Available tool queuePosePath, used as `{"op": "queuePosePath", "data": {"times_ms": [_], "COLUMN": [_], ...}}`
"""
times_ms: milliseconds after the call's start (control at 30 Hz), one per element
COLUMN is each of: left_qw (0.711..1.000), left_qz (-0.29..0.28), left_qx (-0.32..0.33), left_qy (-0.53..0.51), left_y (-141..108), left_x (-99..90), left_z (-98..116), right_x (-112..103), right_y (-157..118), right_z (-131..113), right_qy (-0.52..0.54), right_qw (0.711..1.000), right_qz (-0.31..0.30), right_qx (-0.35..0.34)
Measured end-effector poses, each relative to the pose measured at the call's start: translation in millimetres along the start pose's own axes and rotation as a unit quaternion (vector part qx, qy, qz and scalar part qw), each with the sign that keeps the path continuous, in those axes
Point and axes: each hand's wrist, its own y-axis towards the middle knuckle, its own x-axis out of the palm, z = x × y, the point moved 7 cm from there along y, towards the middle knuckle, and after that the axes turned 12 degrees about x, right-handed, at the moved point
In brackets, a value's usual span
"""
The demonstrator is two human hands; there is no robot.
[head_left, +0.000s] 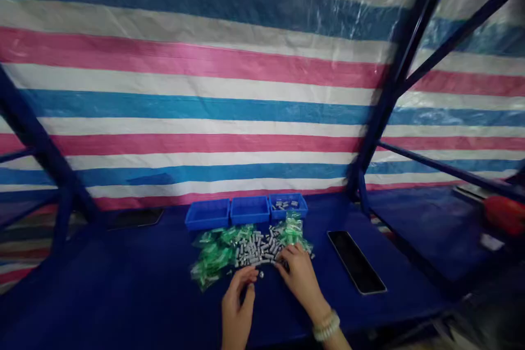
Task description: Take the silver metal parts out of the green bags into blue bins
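Note:
A pile of small silvery cylindrical metal parts [256, 249] lies on the blue tabletop. Just in front of it, my left hand [238, 303] has its thumb apart from its fingers, and nothing shows in its grasp. One small shiny piece [261, 274] sits by those fingertips. At the right side of the pile, my right hand [299, 273] reaches down among the parts, thumb and fingers apart; what lies under its fingertips is hidden. Green-printed clear plastic bags [215, 257] are heaped left of the pile, and more green bags [293, 224] lie behind my right hand.
Behind the pile stand a left blue bin [208, 225], a middle blue bin [250, 217] and a right blue bin [305, 209] containing several metal parts. A phone [356, 262] lies to the right, a dark flat device [135, 218] at back left. Blue metal posts [379, 104] frame the table.

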Motion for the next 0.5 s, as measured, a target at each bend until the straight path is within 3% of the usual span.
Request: {"op": "queuePosePath", "data": {"times_ms": [333,500], "left_qw": [1.0,0.999], "left_qz": [0.027,0.019], "left_qx": [0.015,0.026], "left_qy": [0.004,0.018], "left_y": [2.7,2.6], "left_x": [0.0,1.9], "left_z": [10.8,14.3], "right_x": [4.0,-8.1], "right_y": [-16.7,-21.4], "right_z": [-6.7,-10.4], "right_qy": [-0.06,0.045], "right_qw": [0.996,0.995], "right_qz": [0.068,0.075], "right_qx": [-0.026,-0.051]}}
